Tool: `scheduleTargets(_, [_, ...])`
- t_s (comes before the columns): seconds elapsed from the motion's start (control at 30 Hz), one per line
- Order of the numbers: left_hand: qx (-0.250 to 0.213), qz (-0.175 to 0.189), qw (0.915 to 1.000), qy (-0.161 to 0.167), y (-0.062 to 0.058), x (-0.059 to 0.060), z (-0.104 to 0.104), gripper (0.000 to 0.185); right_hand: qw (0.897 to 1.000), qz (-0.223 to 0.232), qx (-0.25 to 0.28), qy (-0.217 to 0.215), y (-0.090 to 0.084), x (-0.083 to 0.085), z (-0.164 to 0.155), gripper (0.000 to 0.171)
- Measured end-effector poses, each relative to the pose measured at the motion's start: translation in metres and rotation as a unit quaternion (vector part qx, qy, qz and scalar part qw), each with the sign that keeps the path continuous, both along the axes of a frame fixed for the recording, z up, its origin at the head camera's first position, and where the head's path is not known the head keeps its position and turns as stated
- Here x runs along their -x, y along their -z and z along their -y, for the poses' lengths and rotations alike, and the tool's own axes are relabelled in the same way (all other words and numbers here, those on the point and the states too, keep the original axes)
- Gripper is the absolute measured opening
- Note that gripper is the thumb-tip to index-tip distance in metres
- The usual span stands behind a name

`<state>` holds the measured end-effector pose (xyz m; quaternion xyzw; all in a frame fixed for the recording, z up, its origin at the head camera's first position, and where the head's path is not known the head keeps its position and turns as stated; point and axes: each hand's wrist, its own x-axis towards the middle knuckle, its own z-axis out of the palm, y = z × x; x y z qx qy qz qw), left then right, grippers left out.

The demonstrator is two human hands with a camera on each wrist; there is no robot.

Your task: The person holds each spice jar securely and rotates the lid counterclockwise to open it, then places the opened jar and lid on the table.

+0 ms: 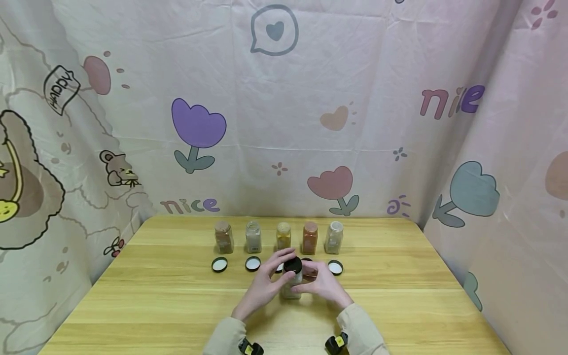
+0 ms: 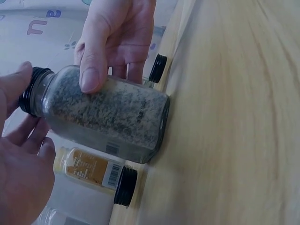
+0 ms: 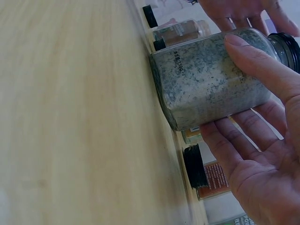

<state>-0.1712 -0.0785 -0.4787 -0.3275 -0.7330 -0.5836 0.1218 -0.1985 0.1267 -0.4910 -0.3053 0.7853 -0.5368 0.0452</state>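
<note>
Left wrist view: square glass jar [image 2: 110, 115] of grey-green flakes, black lid [image 2: 29, 91], thumb-and-finger grip from both hands.

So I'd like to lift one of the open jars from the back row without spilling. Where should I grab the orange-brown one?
Take the orange-brown jar by its flat side walls, below the open mouth, coming in from the front. It stands upright with no lid, so a level side grip likely keeps the powder in. Jars stand close on either side, and a black lid lies in front.
</note>
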Motion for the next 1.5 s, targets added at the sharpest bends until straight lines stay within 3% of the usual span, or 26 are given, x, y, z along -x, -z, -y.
scheduleTargets(0.27, [0.004, 0.004, 0.9998, 0.020, -0.0028, -0.0006, 0.0035, 0.040, 1.000, 0.001, 0.000, 0.000, 0.0003, 0.0005, -0.0002, 0.057])
scheduleTargets(0.63, [0.001, -0.012, 0.9998, 0.017, -0.0019, 0.0017, 0.0022, 0.037, 1.000, 0.000, 0.003, 0.002, 0.0007, 0.0006, -0.0002, 0.056])
scheduleTargets(1.07, [-0.009, -0.001, 0.9990, 0.044, -0.0001, 0.0015, 0.0019, 0.038, 1.000, 0.007, 0.004, 0.002, 0.0003, 0.0001, -0.0003, 0.056])
scheduleTargets(1.3, [-0.013, 0.005, 0.9993, 0.034, -0.0017, 0.0011, 0.0008, 0.037, 1.000, 0.002, 0.006, 0.003, -0.0003, -0.0004, 0.0000, 0.056])
scheduleTargets(1.5, [-0.023, -0.011, 0.9996, 0.010, 0.0003, 0.0015, -0.0029, 0.036, 1.000, -0.001, 0.006, -0.001, -0.0002, -0.0001, -0.0003, 0.056])
